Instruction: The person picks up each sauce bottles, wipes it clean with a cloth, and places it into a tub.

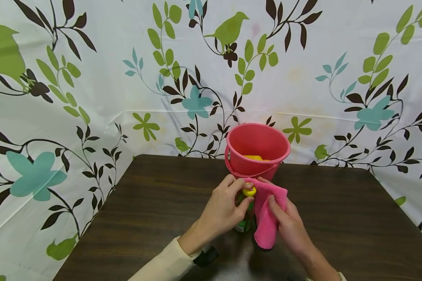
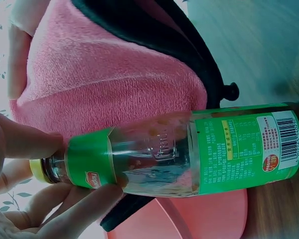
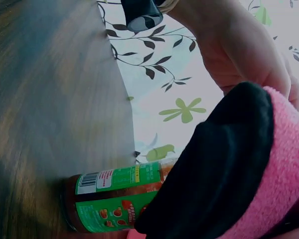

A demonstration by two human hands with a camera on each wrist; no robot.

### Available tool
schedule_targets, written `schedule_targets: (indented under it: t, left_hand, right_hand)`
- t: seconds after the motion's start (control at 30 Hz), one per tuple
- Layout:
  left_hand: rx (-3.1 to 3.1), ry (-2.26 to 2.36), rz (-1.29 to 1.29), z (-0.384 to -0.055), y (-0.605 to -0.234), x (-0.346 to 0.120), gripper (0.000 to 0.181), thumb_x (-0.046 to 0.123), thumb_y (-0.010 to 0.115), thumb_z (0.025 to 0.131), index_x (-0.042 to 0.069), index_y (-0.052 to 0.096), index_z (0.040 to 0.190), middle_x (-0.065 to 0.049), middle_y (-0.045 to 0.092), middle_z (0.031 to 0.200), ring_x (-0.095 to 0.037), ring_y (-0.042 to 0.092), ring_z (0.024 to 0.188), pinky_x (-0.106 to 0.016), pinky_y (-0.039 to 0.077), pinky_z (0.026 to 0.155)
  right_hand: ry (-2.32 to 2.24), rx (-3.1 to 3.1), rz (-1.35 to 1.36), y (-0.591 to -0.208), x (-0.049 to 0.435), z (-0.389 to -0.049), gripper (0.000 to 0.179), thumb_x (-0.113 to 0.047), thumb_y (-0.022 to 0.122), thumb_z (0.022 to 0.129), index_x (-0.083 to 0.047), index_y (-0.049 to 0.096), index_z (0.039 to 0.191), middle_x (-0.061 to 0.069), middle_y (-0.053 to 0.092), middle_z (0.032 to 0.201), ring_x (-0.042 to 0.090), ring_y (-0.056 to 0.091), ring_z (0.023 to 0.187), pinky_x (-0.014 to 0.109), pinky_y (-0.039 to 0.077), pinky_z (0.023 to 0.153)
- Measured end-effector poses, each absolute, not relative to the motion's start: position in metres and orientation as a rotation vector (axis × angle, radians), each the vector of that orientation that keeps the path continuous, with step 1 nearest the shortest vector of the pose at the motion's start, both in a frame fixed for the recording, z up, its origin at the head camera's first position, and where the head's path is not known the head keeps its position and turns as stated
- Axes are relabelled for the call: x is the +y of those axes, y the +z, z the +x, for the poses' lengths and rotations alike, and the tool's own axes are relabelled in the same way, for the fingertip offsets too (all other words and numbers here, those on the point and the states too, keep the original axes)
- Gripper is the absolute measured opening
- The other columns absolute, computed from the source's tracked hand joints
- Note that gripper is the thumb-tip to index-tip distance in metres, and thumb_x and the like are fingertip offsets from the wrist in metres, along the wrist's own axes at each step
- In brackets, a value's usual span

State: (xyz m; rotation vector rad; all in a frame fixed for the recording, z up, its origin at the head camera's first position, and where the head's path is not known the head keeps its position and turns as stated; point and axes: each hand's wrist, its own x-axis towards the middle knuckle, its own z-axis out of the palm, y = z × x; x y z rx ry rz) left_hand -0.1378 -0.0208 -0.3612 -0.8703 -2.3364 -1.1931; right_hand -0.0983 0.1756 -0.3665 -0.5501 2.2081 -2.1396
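A glass sauce bottle with green labels and a yellow cap stands upright on the table. My left hand grips it at the neck, fingers and thumb curled close under the cap. In my right hand is a pink cloth with black edging, pinched between thumb and fingers. The cloth hangs right beside the bottle; in the left wrist view it lies behind the glass. Seen from the right wrist, the black edging hides the bottle's upper part.
A pink bucket with something yellow inside stands behind the hands, near the far edge of the dark wooden table. A patterned curtain with leaves and birds hangs behind and around the table.
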Motion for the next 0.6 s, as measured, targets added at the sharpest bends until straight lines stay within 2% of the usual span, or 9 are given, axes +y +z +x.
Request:
schedule_targets:
  t: [0.17,0.3,0.4,0.6]
  left_hand:
    - [-2.346,-1.224,-0.879,-0.1374,-0.36,-0.0219,0.027,0.008,0.086,0.086,0.008,0.072,0.109,-0.007,0.06,0.1,-0.022,0.066,0.087,-0.022,0.06,0.077]
    - [-2.349,-1.231,-0.88,-0.137,-0.3592,-0.0228,0.026,0.007,0.085,0.086,0.007,0.072,0.108,-0.008,0.059,0.099,-0.021,0.065,0.086,-0.028,0.063,0.077]
    - [-2.348,-1.23,-0.889,-0.1377,-0.359,-0.0228,0.027,0.008,0.086,0.086,0.007,0.072,0.109,-0.009,0.06,0.1,-0.019,0.064,0.085,-0.032,0.064,0.077]
    - [-2.343,-1.215,-0.901,-0.1388,-0.3602,-0.0227,0.027,0.009,0.085,0.087,0.007,0.072,0.111,-0.01,0.06,0.1,-0.018,0.064,0.085,-0.03,0.063,0.076]
  right_hand:
    - [-2.107,2.162,-0.528,-0.3664,0.1723,-0.1002,0.054,-0.026,0.038,0.115,-0.012,0.027,0.167,0.003,0.042,0.16,0.015,0.056,0.132,0.031,0.058,0.101]
    - [-2.076,2.155,-0.539,-0.3666,0.17,-0.1024,0.056,-0.025,0.039,0.115,-0.018,0.024,0.168,0.006,0.035,0.165,0.017,0.054,0.135,0.034,0.058,0.103]
    - [-2.055,2.174,-0.531,-0.3669,0.1683,-0.1032,0.056,-0.025,0.041,0.114,-0.021,0.025,0.168,0.006,0.033,0.167,0.017,0.051,0.137,0.033,0.056,0.105]
    - [-2.022,2.199,-0.5,-0.3661,0.1667,-0.1039,0.056,-0.028,0.042,0.114,-0.027,0.026,0.168,0.004,0.033,0.168,0.019,0.042,0.144,0.033,0.053,0.108]
